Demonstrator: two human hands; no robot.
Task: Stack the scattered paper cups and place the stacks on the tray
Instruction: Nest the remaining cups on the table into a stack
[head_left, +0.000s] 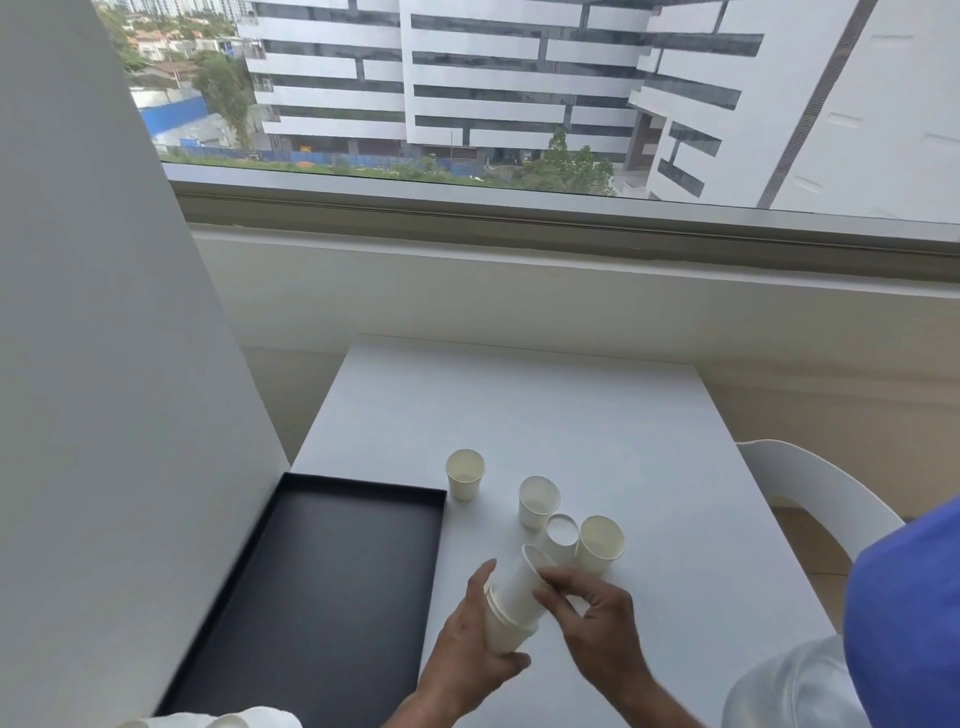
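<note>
My left hand (467, 647) grips a tilted stack of white paper cups (511, 616) just right of the black tray (317, 587). The fingers of my right hand (592, 618) pinch the top cup (530, 577), which sits partly inside the stack. Loose cups stand upright on the white table (545, 415) beyond my hands: one (465, 474) near the tray's far corner, one (538, 501) in the middle, one (600, 543) to the right. Another cup (561, 535) between them leans toward me. The tray holds nothing.
A white wall panel (104, 364) rises directly left of the tray. A white chair (815, 493) stands at the table's right side. A blue sleeve (909, 623) and a clear plastic item (789, 691) fill the lower right corner. White objects (228, 719) lie at the bottom edge.
</note>
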